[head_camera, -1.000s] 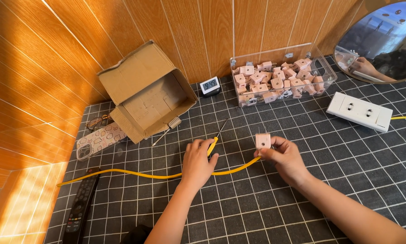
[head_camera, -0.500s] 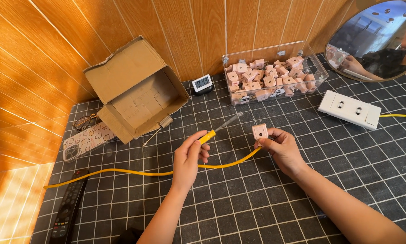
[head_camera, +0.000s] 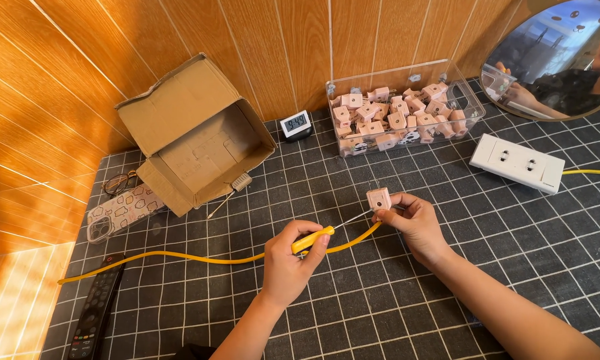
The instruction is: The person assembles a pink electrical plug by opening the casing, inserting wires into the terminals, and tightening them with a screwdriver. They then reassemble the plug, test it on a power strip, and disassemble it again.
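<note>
My left hand (head_camera: 288,263) grips a small screwdriver (head_camera: 313,239) by its yellow handle, its thin metal shaft pointing right towards a pink plug (head_camera: 378,198). My right hand (head_camera: 414,223) pinches that pink plug between its fingertips, prongs up, a little above the dark gridded mat (head_camera: 393,307). A yellow cable (head_camera: 180,257) runs from the plug across the mat to the left, passing under both hands.
An open cardboard box (head_camera: 196,137) lies at the back left, a clear bin of several pink plugs (head_camera: 400,110) at the back. A small digital clock (head_camera: 295,124), white power strip (head_camera: 517,162), round mirror (head_camera: 556,57), phone case (head_camera: 123,212) and black remote (head_camera: 94,313) surround the hands.
My left hand picked the screwdriver up off the mat and brought its tip to the plug. The view shifted slightly; my right hand kept holding the plug.
</note>
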